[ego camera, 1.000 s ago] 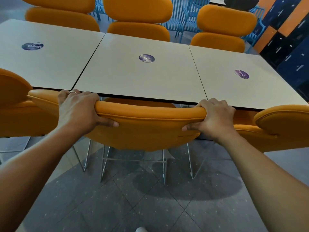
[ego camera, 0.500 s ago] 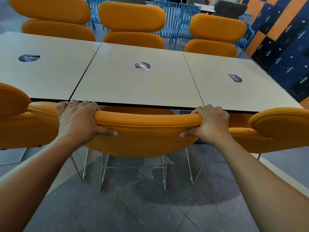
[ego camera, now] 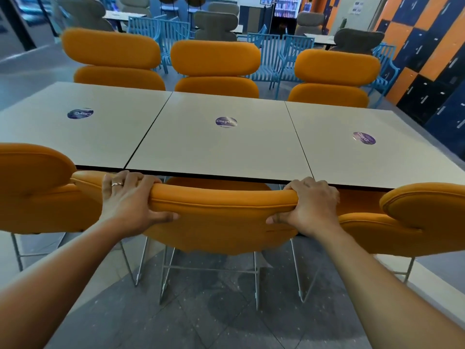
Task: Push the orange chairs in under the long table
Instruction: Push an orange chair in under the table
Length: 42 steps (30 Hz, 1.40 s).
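Note:
The long white table (ego camera: 221, 152) is made of three panels, each with a round purple sticker. Right in front of me stands an orange chair (ego camera: 221, 217) on thin metal legs, its backrest top close to the table's near edge. My left hand (ego camera: 128, 200) grips the left end of that backrest, fingers over the top and thumb on the back. My right hand (ego camera: 312, 205) grips the right end the same way. Two more orange chairs flank it, one at the left (ego camera: 32, 187) and one at the right (ego camera: 422, 217).
Three orange chairs (ego camera: 216, 69) stand along the table's far side. Behind them are blue slatted chairs (ego camera: 274, 51), grey chairs and other tables. Blue and orange lockers (ego camera: 432, 46) line the right wall. Grey tiled floor (ego camera: 216, 323) lies under me.
The chair has moved in toward the table while both hands kept their grip. My view has lifted, so more of the far chairs and the room shows.

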Each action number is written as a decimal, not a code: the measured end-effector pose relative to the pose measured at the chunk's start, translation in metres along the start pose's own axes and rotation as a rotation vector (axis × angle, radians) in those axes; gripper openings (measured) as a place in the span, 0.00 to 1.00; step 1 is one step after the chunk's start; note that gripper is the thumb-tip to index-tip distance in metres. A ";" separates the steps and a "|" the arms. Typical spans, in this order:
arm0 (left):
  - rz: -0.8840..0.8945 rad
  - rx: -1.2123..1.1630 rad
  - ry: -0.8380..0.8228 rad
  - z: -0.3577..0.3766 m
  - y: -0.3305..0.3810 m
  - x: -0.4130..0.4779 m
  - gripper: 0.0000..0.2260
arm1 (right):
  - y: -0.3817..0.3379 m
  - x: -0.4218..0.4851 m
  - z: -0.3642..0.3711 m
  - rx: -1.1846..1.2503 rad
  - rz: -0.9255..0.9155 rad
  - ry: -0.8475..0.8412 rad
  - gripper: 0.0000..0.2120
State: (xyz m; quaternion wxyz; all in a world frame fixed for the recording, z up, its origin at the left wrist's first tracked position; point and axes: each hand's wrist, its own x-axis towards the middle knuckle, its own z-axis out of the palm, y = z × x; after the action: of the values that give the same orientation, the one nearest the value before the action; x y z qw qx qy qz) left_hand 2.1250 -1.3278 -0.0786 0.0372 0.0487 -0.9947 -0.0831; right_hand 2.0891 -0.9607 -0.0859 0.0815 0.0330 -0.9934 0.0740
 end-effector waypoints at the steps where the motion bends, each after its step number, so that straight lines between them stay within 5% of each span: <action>1: -0.003 -0.008 -0.012 -0.003 0.002 -0.002 0.41 | 0.000 0.000 0.000 -0.001 -0.005 0.000 0.42; 15: -0.063 -0.313 0.003 -0.036 0.015 -0.056 0.32 | 0.007 -0.003 -0.008 0.121 -0.075 -0.079 0.40; 20: -0.072 -0.377 0.054 -0.045 0.001 -0.072 0.23 | -0.008 -0.006 -0.027 0.418 -0.122 -0.135 0.25; 27: -0.116 -0.456 0.061 -0.049 -0.043 -0.089 0.14 | -0.106 -0.020 -0.051 0.817 -0.285 -0.149 0.10; 35: -0.203 -0.520 0.055 -0.050 -0.153 -0.115 0.15 | -0.229 -0.044 -0.022 0.730 -0.459 -0.308 0.09; 42: -0.228 -0.575 0.059 -0.058 -0.272 -0.137 0.14 | -0.338 -0.062 0.009 0.725 -0.426 -0.391 0.08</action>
State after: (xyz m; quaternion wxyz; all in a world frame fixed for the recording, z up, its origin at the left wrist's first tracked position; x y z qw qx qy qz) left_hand 2.2900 -1.5904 -0.0764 0.0689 0.1500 -0.9170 -0.3632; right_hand 2.1750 -1.2924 -0.0573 -0.1109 0.2763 -0.8712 0.3904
